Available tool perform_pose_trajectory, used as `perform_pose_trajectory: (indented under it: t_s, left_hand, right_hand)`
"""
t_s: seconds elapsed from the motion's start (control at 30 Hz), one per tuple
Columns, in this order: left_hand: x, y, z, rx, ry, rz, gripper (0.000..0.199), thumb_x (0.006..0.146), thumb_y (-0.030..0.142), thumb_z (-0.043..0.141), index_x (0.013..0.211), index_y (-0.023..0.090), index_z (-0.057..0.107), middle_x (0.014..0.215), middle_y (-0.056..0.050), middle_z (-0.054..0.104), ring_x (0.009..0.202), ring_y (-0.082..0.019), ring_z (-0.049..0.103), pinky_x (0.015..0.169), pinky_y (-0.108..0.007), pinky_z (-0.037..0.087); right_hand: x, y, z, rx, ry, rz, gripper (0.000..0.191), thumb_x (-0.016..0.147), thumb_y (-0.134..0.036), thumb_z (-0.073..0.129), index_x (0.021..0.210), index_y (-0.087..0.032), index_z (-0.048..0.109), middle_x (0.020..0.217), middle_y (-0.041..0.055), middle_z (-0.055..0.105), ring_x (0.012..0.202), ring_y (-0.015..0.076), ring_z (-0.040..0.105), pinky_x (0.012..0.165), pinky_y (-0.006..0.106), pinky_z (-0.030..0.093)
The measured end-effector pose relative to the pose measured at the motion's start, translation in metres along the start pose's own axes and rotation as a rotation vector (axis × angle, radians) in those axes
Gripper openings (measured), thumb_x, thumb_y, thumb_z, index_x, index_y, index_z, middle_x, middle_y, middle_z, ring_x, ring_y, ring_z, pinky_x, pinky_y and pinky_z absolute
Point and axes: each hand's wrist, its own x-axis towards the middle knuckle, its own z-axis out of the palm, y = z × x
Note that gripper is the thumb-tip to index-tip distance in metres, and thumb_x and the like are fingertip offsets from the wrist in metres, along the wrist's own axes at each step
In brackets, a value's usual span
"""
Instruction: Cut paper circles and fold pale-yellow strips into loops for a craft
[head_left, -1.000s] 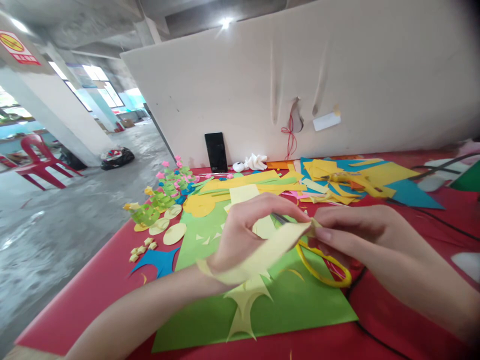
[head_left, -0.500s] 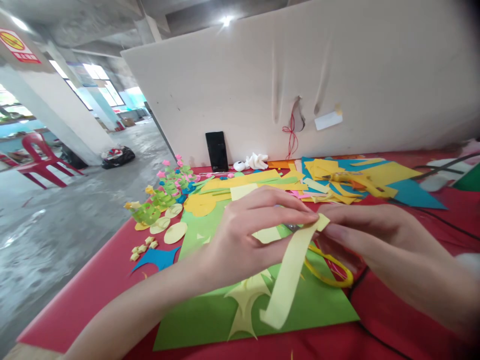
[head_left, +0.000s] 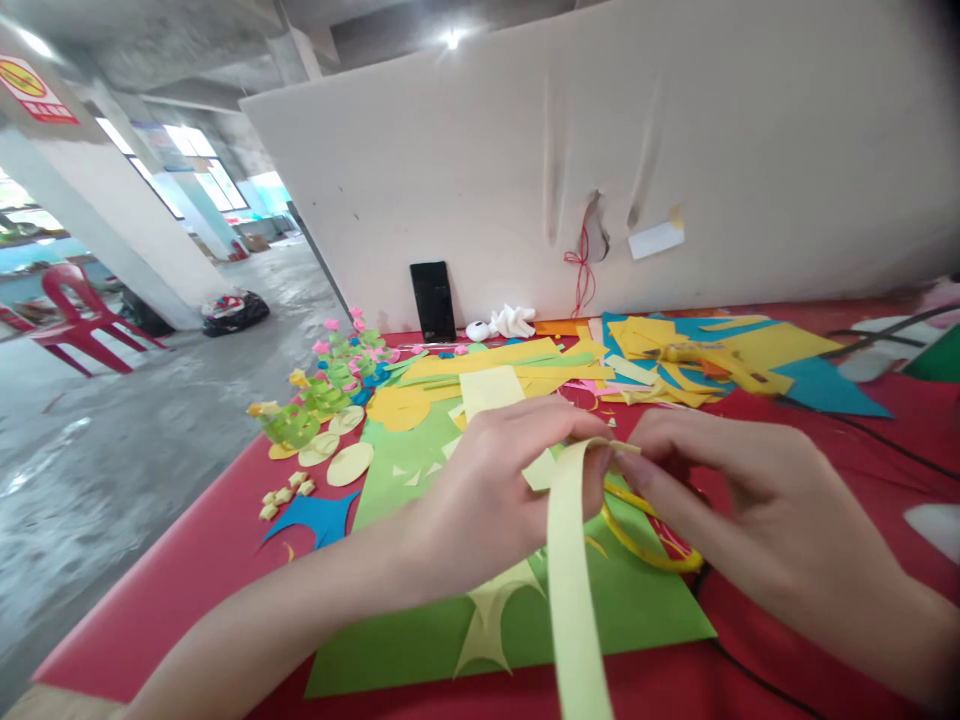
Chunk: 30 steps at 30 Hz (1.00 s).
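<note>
A pale yellow paper strip (head_left: 574, 570) hangs down from between my hands, its upper end bent over. My left hand (head_left: 510, 470) pinches the strip near that end. The thumb and forefinger of my right hand (head_left: 720, 480) close on the short tip of it. Beneath them, the yellow handles of a pair of scissors (head_left: 649, 560) show; its blades are hidden. A green sheet (head_left: 397, 650) lies under my hands, with a cut pale yellow scrap (head_left: 487, 625) on it.
Small folded paper stars (head_left: 283, 497), pale yellow discs (head_left: 350, 465) and a blue scrap (head_left: 319, 518) lie at left. A yellow glue gun (head_left: 731, 365) with a black cord rests on paper scraps at back right. A black phone (head_left: 433, 302) leans against the partition (head_left: 465, 180).
The strip has swung round and now hangs longer toward the front edge. Its upper end has turned over between my fingers. My right hand has shifted slightly left.
</note>
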Motion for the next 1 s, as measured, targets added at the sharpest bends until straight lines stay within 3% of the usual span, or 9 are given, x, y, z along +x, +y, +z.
perform_pose_trajectory:
  t_s: [0.1, 0.17, 0.23, 0.33, 0.57, 0.87, 1.0]
  left_hand:
    - [-0.0008, -0.0001, 0.0028, -0.047, 0.037, -0.013, 0.016, 0.08, 0.012, 0.055, 0.096, 0.013, 0.057, 0.087, -0.006, 0.063, 0.079, -0.014, 0.058, 0.073, -0.024, 0.048]
    - [-0.001, -0.0004, 0.0043, -0.188, 0.013, -0.112, 0.025, 0.081, 0.014, 0.055, 0.105, 0.013, 0.052, 0.089, -0.005, 0.062, 0.077, -0.012, 0.057, 0.071, -0.022, 0.048]
    - [-0.0006, -0.0011, 0.0055, -0.35, -0.043, -0.2, 0.021, 0.083, 0.016, 0.053, 0.104, 0.013, 0.051, 0.087, -0.004, 0.06, 0.077, -0.012, 0.058, 0.071, -0.022, 0.049]
    - [0.0005, -0.0021, 0.0064, -0.497, -0.082, -0.209, 0.009, 0.086, 0.017, 0.05, 0.092, 0.013, 0.055, 0.085, -0.004, 0.058, 0.081, -0.013, 0.057, 0.075, -0.023, 0.048]
    - [0.001, 0.0003, 0.0052, -0.323, -0.016, -0.133, 0.01, 0.086, 0.018, 0.052, 0.081, 0.011, 0.056, 0.079, -0.002, 0.056, 0.073, -0.009, 0.052, 0.068, -0.018, 0.045]
    - [-0.0005, -0.0027, 0.0065, -0.226, 0.009, 0.002, 0.009, 0.086, 0.016, 0.05, 0.081, 0.01, 0.054, 0.078, -0.003, 0.054, 0.072, -0.009, 0.051, 0.069, -0.019, 0.044]
    - [-0.0007, -0.0005, 0.0043, -0.172, -0.007, -0.005, 0.013, 0.087, 0.017, 0.048, 0.078, 0.01, 0.054, 0.076, -0.003, 0.053, 0.071, -0.008, 0.05, 0.068, -0.018, 0.043]
  right_hand:
    - [-0.0025, 0.0015, 0.0028, 0.013, 0.059, 0.021, 0.021, 0.085, -0.023, 0.051, 0.064, -0.022, 0.053, 0.054, -0.0042, 0.054, 0.046, 0.009, 0.049, 0.041, 0.021, 0.038]
    - [-0.0042, 0.0013, 0.0033, 0.048, 0.119, 0.046, 0.017, 0.085, -0.023, 0.051, 0.069, -0.024, 0.055, 0.055, -0.0054, 0.054, 0.05, 0.0096, 0.052, 0.043, 0.02, 0.04]
    - [-0.0056, 0.0004, 0.003, 0.092, 0.164, 0.055, 0.016, 0.085, -0.022, 0.052, 0.07, -0.027, 0.056, 0.054, -0.0072, 0.05, 0.051, 0.0092, 0.052, 0.045, 0.019, 0.041]
    - [-0.0069, -0.0014, 0.0032, 0.133, 0.164, 0.062, 0.017, 0.085, -0.022, 0.052, 0.07, -0.029, 0.055, 0.052, -0.0082, 0.048, 0.049, 0.0086, 0.05, 0.045, 0.018, 0.042]
    - [-0.0089, 0.0006, 0.0059, 0.184, 0.152, 0.079, 0.017, 0.084, -0.025, 0.052, 0.069, -0.03, 0.055, 0.054, -0.0066, 0.048, 0.058, 0.0121, 0.057, 0.046, 0.021, 0.044]
    - [-0.0028, -0.0044, 0.0049, 0.243, 0.124, 0.117, 0.018, 0.083, -0.026, 0.051, 0.069, -0.032, 0.059, 0.056, -0.0075, 0.056, 0.052, 0.0129, 0.057, 0.046, 0.022, 0.046]
    - [0.0007, -0.0031, 0.0034, 0.276, 0.064, 0.129, 0.019, 0.082, -0.026, 0.052, 0.067, -0.032, 0.059, 0.055, -0.0085, 0.058, 0.049, 0.0123, 0.056, 0.043, 0.02, 0.045]
